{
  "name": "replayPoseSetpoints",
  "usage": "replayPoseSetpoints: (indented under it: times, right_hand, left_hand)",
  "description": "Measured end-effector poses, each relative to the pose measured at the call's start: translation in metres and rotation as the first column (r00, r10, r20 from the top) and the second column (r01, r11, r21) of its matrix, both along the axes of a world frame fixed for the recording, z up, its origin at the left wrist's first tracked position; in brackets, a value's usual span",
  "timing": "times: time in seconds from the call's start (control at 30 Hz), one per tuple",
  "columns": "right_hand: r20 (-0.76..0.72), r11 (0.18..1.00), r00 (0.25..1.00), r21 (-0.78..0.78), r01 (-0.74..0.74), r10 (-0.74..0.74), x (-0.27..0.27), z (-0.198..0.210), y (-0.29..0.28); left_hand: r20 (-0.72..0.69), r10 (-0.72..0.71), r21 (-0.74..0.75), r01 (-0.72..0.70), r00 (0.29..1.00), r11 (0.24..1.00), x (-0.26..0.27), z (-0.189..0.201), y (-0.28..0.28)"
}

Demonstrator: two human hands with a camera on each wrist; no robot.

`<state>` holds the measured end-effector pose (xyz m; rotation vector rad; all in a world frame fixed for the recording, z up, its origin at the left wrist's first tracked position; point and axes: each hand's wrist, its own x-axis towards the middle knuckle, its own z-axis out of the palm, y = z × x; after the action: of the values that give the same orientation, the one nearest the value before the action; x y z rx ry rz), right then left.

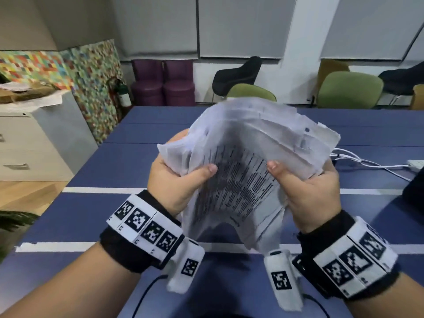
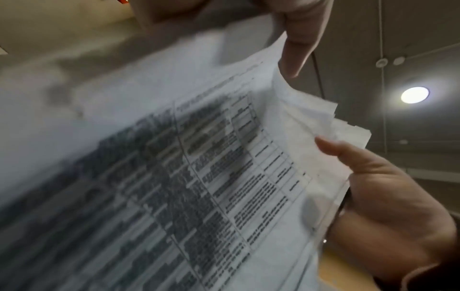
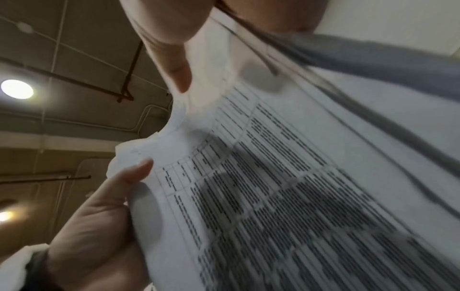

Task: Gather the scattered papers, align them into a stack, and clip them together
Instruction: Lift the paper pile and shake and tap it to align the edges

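Both hands grip ragged-edged papers above table.

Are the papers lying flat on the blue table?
No, both hands, left and right, hold the papers up above the table.

Bundle of printed white paper sheets held above the blue counter, between left hand and right hand; white cables lie to its right.

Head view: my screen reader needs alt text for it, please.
Two hands, left hand and right hand, grip a loose, uneven bundle of printed papers upright above a blue table. Chairs stand behind.
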<state>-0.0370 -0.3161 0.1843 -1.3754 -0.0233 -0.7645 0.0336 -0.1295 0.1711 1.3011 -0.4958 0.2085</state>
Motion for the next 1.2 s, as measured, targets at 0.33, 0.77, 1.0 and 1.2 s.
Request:
replayPoseSetpoints:
  times: [0.33, 0.77, 1.0, 1.2]
  right_hand:
    - [0.031, 0.915, 0.963, -0.303, 0.264, -0.268, 0.029, 0.022, -0.016]
    - [-0.031, 0.968, 0.967, -0.03, 0.25, -0.251, 0.046, 0.01, -0.03]
    - [-0.229, 0.984, 0.966, -0.103, -0.142, 0.115, 0.041, -0.035, -0.058]
    - [-0.305, 0.999, 0.952, 0.036, -0.009, 0.02, 0.036, -0.042, -0.029]
  left_hand:
    - [-0.045, -0.103, 0.081, 0.106, 0.994, 0.991, 0.011, -0.008, 0.001]
    - [-0.06, -0.065, 0.042, 0.067, 0.996, 0.997, 0.024, -0.008, 0.004]
    - [-0.106, -0.043, -0.032, 0.04, 0.993, 0.999, 0.037, -0.016, 0.011]
    - [-0.284, 0.099, 0.153, -0.057, 0.954, 0.987, 0.031, -0.044, 0.014]
